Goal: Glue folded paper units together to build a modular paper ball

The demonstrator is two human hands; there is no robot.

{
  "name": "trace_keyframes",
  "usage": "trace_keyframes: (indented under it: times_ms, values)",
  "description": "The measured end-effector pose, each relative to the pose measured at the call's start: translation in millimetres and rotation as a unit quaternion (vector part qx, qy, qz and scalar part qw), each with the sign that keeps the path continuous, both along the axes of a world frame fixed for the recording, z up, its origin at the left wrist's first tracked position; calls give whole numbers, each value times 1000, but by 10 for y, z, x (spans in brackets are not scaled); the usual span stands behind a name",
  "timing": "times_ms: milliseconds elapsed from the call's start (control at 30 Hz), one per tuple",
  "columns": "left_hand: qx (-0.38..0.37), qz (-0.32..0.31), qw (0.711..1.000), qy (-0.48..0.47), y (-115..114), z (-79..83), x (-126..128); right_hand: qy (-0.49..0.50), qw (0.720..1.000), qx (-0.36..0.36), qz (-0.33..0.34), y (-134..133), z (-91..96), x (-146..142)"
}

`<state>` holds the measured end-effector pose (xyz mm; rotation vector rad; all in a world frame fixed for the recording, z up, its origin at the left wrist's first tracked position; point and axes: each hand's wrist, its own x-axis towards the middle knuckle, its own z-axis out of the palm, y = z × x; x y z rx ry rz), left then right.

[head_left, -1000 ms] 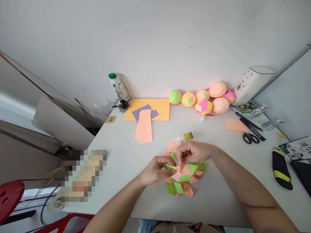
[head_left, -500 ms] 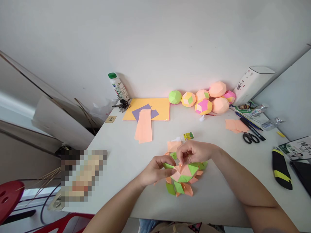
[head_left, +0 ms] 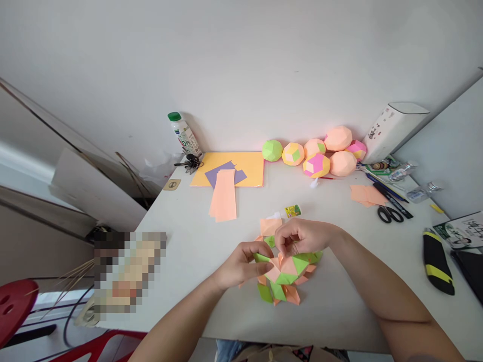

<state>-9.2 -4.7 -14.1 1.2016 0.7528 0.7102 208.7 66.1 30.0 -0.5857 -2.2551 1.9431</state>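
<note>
A partly joined paper ball (head_left: 289,276) of green and peach folded pieces is held just above the table. My left hand (head_left: 243,264) grips its left edge between thumb and fingers. With bent fingers my right hand (head_left: 298,236) pinches a peach flap at the top of the ball; the fingertips partly hide that flap. Loose green and peach folded paper pieces (head_left: 265,293) lie beneath and around the ball. Just beyond my hands, a peach paper piece (head_left: 269,227) lies near a small glue bottle (head_left: 292,211).
Several finished paper balls (head_left: 316,165) line the wall. Peach strips (head_left: 225,196) overlap a yellow sheet (head_left: 252,168) at the back left, near a bottle (head_left: 184,134) and keys (head_left: 192,162). Scissors (head_left: 390,214), pens (head_left: 392,199) and a black-yellow case (head_left: 436,261) lie on the right.
</note>
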Motion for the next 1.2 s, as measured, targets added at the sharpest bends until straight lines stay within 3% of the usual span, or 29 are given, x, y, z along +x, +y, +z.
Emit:
trace_keyframes:
  times_ms: [1200]
  values:
    - [49,-5,999,0,-7,-8,12,-20,1000,-16,10,-7,-53,-34]
